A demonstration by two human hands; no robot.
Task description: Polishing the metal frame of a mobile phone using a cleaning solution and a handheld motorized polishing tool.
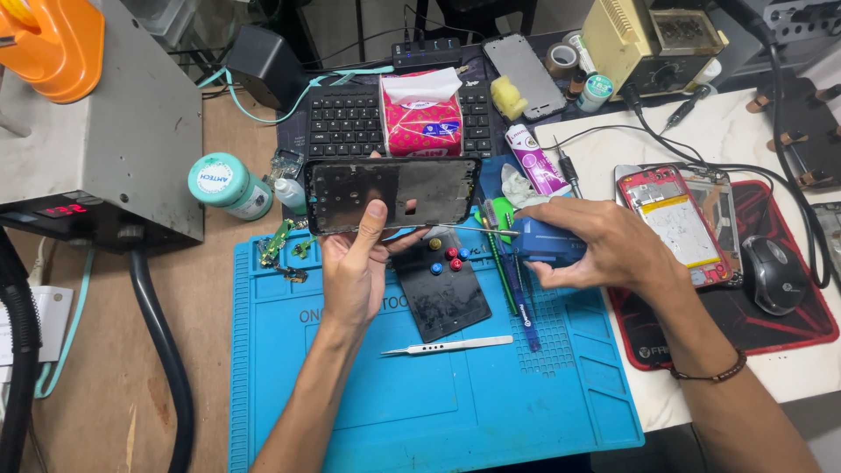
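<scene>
Head view: left hand (355, 263) pinches phone frame (392, 194) above blue mat (438, 412), right hand (604, 250) grips blue tool (547, 243) w/ tip near frame's right edge; step looks like frame work, next needs steady tip placement.

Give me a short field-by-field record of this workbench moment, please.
Left hand: holds a black phone frame up by its lower edge
Right hand: grips a blue tool, thin tip toward the frame
Blue mat: tweezers, dark panel
Behind: keyboard, tissue pack
Right: opened red phone, mouse
</scene>
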